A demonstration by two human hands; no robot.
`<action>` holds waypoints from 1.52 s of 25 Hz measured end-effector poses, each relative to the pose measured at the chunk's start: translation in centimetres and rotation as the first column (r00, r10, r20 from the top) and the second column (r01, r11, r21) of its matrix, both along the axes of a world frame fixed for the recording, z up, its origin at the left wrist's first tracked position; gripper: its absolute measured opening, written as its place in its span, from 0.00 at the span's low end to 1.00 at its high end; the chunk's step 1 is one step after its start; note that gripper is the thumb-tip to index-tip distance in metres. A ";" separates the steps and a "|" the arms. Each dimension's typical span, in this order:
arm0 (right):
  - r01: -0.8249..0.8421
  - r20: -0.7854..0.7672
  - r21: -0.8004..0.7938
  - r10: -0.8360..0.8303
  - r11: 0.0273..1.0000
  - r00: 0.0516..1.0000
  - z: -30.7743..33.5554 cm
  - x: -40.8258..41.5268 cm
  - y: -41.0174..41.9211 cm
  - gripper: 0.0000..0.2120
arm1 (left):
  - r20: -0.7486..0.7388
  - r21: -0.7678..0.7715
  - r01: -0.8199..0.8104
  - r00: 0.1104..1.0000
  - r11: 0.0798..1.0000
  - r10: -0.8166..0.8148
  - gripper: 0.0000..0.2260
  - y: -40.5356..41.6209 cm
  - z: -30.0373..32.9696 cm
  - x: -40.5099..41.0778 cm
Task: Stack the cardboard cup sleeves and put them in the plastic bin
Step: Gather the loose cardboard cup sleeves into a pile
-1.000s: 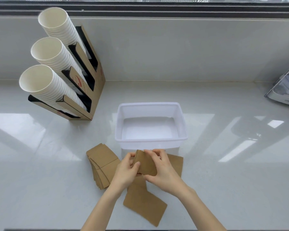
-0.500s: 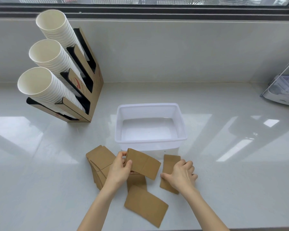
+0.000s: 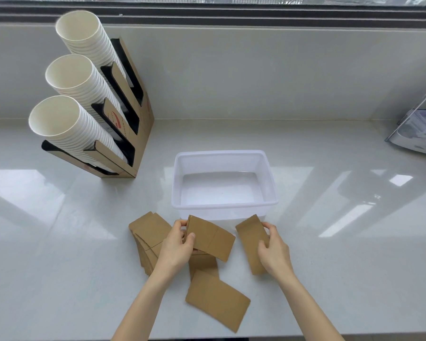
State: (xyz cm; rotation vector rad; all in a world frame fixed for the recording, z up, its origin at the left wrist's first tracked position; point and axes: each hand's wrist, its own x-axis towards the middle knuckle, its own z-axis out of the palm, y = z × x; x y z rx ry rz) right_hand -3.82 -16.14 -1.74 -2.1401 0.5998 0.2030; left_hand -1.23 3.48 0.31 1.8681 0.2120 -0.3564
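A translucent white plastic bin (image 3: 223,206) stands empty in the middle of the counter. Just in front of it, my left hand (image 3: 176,247) grips a flat brown cardboard sleeve (image 3: 213,238) by its left end, raised off the counter. My right hand (image 3: 273,249) is closed on a second sleeve (image 3: 251,238) at its right edge, its far end lifted. A pile of sleeves (image 3: 149,236) lies to the left. Another sleeve (image 3: 203,265) lies under my left hand, and a loose one (image 3: 217,300) lies near the front edge.
A cardboard rack (image 3: 123,134) with three slanted stacks of white paper cups (image 3: 74,92) stands at the back left. A clear plastic container (image 3: 418,134) sits at the far right. A low wall and a window sill run along the back.
My hands have parted. The left keeps the sleeve that both held. The right moved to the right and took hold of the sleeve lying by the bin, then lifted its far end.
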 end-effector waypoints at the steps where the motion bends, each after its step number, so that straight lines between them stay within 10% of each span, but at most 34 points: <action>1: 0.006 0.018 0.035 -0.006 0.999 1.000 0.4 0.0 -0.2 0.22 | -0.001 -0.001 0.006 1.000 1.000 -0.006 0.08 0.0 0.1 0.0; 11: -0.349 0.162 0.059 0.336 0.935 0.928 3.0 0.6 1.6 0.19 | -0.048 -0.078 0.062 0.997 0.995 -0.066 0.10 -0.6 0.9 -0.8; 27: -0.348 0.230 -0.018 0.343 0.937 0.911 2.4 0.7 4.1 0.19 | -0.010 -0.025 0.031 0.999 0.999 -0.031 0.10 -0.6 1.1 -1.3; 38: -0.547 -0.123 -0.167 0.533 0.820 0.837 -0.3 -3.2 5.3 0.34 | 0.008 -0.012 -0.188 0.982 0.982 0.188 0.11 2.4 0.5 -1.1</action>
